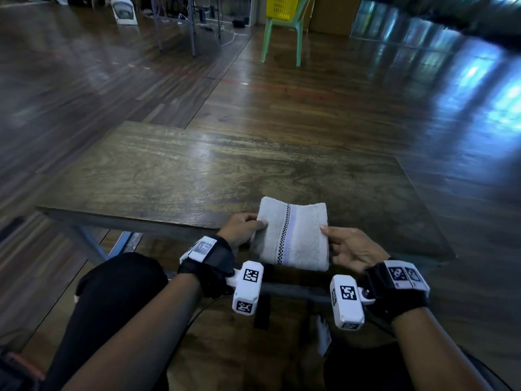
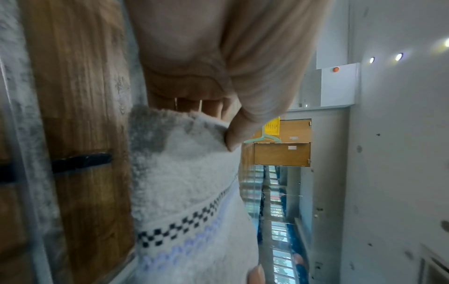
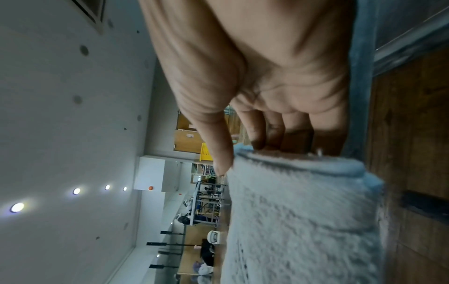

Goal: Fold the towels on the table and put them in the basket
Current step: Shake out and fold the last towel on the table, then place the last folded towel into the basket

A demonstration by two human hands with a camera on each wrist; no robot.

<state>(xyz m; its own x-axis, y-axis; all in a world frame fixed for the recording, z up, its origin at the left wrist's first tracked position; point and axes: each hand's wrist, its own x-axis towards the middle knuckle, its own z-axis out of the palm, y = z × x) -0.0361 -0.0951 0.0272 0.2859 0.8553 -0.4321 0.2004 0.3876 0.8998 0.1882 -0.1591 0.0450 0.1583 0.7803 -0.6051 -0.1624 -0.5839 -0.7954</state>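
Towel [image 1: 293, 235] folded, lifted off surface [image 1: 197, 176]; left hand [image 1: 242, 228] pinches 9 o'clock edge, right hand [image 1: 352, 246] 3 o'clock, keeping folds together for basket [image 1: 282, 7], 12 o'clock.

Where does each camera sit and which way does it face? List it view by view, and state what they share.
Head: worn on the head, facing forward and down over the table; shows both forearms, left hand and right hand holding the folded towel.
Left wrist: looks along the left palm at its grip on the towel's edge; thumb on top.
Right wrist: looks along the right palm; thumb over the opposite edge, fingers beneath.
Shared: all three show the towel; the yellow basket on the green chair appears in each.
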